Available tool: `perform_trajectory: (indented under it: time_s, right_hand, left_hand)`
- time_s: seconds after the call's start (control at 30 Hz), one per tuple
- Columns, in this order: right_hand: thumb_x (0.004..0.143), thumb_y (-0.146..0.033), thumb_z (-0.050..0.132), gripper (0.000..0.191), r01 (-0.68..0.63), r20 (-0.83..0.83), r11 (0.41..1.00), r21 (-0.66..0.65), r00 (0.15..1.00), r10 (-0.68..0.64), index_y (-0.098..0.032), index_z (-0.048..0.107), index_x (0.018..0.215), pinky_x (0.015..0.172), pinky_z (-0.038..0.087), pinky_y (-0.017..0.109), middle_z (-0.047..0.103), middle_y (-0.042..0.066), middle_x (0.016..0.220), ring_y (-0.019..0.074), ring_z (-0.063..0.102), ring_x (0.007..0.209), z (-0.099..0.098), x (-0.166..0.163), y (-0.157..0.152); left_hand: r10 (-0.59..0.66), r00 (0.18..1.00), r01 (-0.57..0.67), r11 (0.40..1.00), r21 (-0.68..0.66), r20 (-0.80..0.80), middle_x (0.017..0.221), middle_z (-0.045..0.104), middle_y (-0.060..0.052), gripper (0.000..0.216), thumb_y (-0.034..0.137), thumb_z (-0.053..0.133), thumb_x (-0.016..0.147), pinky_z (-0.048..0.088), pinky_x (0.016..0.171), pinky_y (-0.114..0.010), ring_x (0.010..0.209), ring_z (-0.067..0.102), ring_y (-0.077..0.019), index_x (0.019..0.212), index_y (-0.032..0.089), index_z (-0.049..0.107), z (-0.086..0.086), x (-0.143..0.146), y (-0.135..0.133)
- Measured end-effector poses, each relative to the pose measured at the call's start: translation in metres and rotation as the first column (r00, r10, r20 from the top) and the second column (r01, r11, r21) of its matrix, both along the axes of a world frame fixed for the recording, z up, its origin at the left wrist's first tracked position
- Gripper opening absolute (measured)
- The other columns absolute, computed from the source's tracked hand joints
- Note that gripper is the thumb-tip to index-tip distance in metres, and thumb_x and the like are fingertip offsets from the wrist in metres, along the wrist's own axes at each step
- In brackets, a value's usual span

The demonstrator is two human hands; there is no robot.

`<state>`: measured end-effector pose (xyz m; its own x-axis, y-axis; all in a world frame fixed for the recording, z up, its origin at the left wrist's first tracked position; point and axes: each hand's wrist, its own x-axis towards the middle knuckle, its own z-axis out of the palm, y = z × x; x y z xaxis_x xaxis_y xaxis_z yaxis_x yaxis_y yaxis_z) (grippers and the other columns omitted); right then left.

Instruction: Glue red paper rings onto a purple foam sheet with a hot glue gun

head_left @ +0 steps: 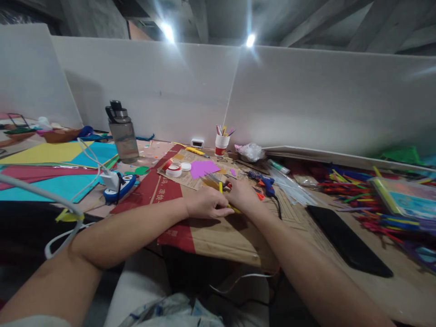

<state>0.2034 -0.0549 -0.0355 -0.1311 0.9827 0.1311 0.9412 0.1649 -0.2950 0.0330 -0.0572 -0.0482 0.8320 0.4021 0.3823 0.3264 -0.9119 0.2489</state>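
Both my hands meet on a sheet of brown cardboard (pixel 211 236) at the middle of the desk. My left hand (pixel 204 203) lies with fingers curled and pinched on a thin yellow strip (pixel 233 209). My right hand (pixel 242 194) is closed over the other end of that strip, and a yellow stick (pixel 220 186) pokes up between the two hands. Just beyond lie a purple paper cutout (pixel 201 169), scissors (pixel 218 180) and a blue glue gun (pixel 267 184).
A water bottle (pixel 122 132), tape rolls (pixel 173 170) and a paper cup of sticks (pixel 221 144) stand behind. Coloured paper sheets (pixel 51 172) and a white charger (pixel 111 179) lie left. A black phone (pixel 347 240) and heaps of coloured sticks (pixel 374 200) lie right. White partition walls enclose the desk.
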Motion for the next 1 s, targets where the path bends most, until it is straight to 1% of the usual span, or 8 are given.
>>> perform_trajectory:
  time_s: [0.13,0.3,0.5,0.6,0.73,0.8,0.9,1.0]
  right_hand:
    - [0.080,-0.025,0.062,0.037,0.005,-0.014,1.000,0.022,1.000,-0.005,-0.016,0.068,0.116,0.081,0.046,0.034,0.075,0.017,0.111,0.0303,0.069,0.101,0.000,0.000,0.000]
    - [0.081,-0.023,0.060,0.035,-0.037,-0.044,0.998,0.046,0.998,0.039,-0.018,0.067,0.116,0.086,0.046,0.033,0.073,0.014,0.116,0.0280,0.067,0.107,-0.006,0.000,0.003]
    - [0.075,-0.013,0.062,0.040,-0.068,-0.067,0.998,0.016,0.995,0.069,-0.018,0.068,0.114,0.083,0.046,0.033,0.074,0.016,0.111,0.0283,0.068,0.100,-0.010,-0.005,0.002]
    - [0.075,-0.013,0.064,0.045,-0.093,-0.106,0.996,0.013,0.990,0.094,-0.019,0.066,0.120,0.082,0.048,0.032,0.075,0.012,0.107,0.0262,0.068,0.095,-0.007,-0.007,-0.001]
    - [0.076,-0.019,0.069,0.040,-0.188,-0.132,0.982,0.026,0.973,0.190,-0.025,0.068,0.116,0.080,0.051,0.030,0.077,0.003,0.101,0.0224,0.069,0.089,-0.001,-0.009,-0.008]
    - [0.078,-0.023,0.071,0.033,-0.210,-0.119,0.977,0.033,0.970,0.212,-0.027,0.071,0.111,0.080,0.051,0.030,0.077,0.003,0.100,0.0223,0.069,0.088,0.003,-0.009,-0.010]
    - [0.084,-0.026,0.070,0.026,-0.187,-0.068,0.981,0.043,0.980,0.189,-0.027,0.073,0.110,0.082,0.052,0.031,0.078,0.005,0.102,0.0234,0.070,0.090,0.012,-0.005,-0.010]
    - [0.093,-0.026,0.059,0.029,-0.089,0.031,0.993,0.076,0.996,0.087,-0.021,0.071,0.119,0.095,0.049,0.036,0.074,0.014,0.118,0.0273,0.068,0.108,0.023,0.008,-0.003]
  left_hand:
    - [-0.006,1.000,0.007,1.000,0.025,-0.030,0.061,0.066,-0.003,0.042,0.038,0.059,0.095,0.033,0.058,-0.026,0.057,0.054,-0.0115,0.059,0.017,0.062,0.002,0.000,0.000]
    - [-0.026,0.999,0.028,0.996,0.080,-0.035,0.063,0.067,-0.004,0.041,0.037,0.061,0.095,0.035,0.059,-0.027,0.059,0.057,-0.0126,0.059,0.017,0.061,0.005,0.001,-0.002]
    - [-0.043,0.997,0.048,0.995,0.088,-0.063,0.066,0.068,-0.004,0.038,0.037,0.059,0.096,0.036,0.061,-0.029,0.063,0.059,-0.0148,0.063,0.018,0.062,0.007,-0.002,-0.002]
    - [-0.023,1.000,0.022,0.998,0.064,0.019,0.073,0.069,-0.005,0.032,0.035,0.059,0.095,0.041,0.066,-0.028,0.071,0.061,-0.0164,0.069,0.018,0.063,0.008,-0.002,-0.004]
    - [0.132,0.954,-0.123,0.991,-0.050,0.268,0.088,0.069,-0.006,0.020,0.034,0.061,0.094,0.048,0.080,-0.031,0.085,0.062,-0.0189,0.083,0.018,0.064,0.012,0.000,-0.003]
    - [0.243,0.913,-0.214,0.969,-0.121,0.329,0.094,0.069,-0.007,0.017,0.033,0.058,0.095,0.050,0.085,-0.033,0.090,0.062,-0.0198,0.091,0.019,0.064,0.014,-0.002,-0.001]
    - [0.388,0.869,-0.346,0.920,-0.183,0.306,0.104,0.068,-0.009,0.022,0.036,0.055,0.096,0.051,0.092,-0.038,0.099,0.061,-0.0227,0.104,0.017,0.064,0.013,-0.005,0.007]
    - [0.479,0.863,-0.441,0.870,-0.221,0.162,0.117,0.068,-0.013,0.034,0.041,0.056,0.096,0.050,0.099,-0.042,0.110,0.061,-0.0267,0.118,0.015,0.063,0.007,-0.007,0.015]
